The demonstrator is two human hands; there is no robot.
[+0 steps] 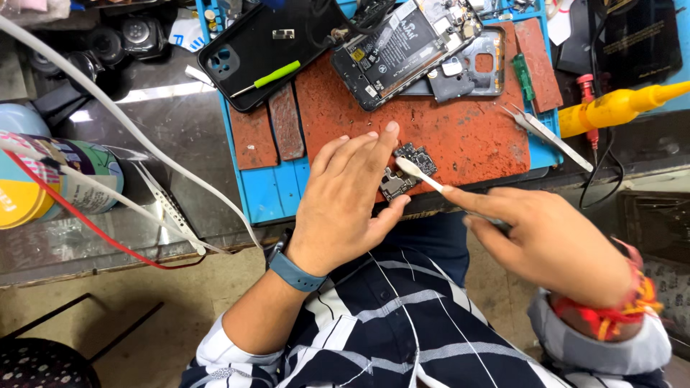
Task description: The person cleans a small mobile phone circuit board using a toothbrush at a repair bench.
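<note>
Presently, a small circuit board (406, 171) is pinned flat on the red-brown work mat (467, 136) at the near edge of the surface (172, 144), under the fingertips of the left hand (345, 205); that hand is pressed down on it, not clenched. A white-headed brush (420, 174) is gripped in the right hand (546, 241), its head laid on the board.

- Opened smartphone (406, 43): rear cover removed, internals exposed, lying at the far side of the mat.
- Black back cover (269, 50): set apart to the left, a green-handled pry tool (269, 77) resting on it.
- Tweezers (546, 135): lying unused at the mat's right edge.
- Yellow-handled tool (618, 106): beside them, unused.

Disassembly is judged done; board cleaning is in hand; reassembly is not begun.
</note>
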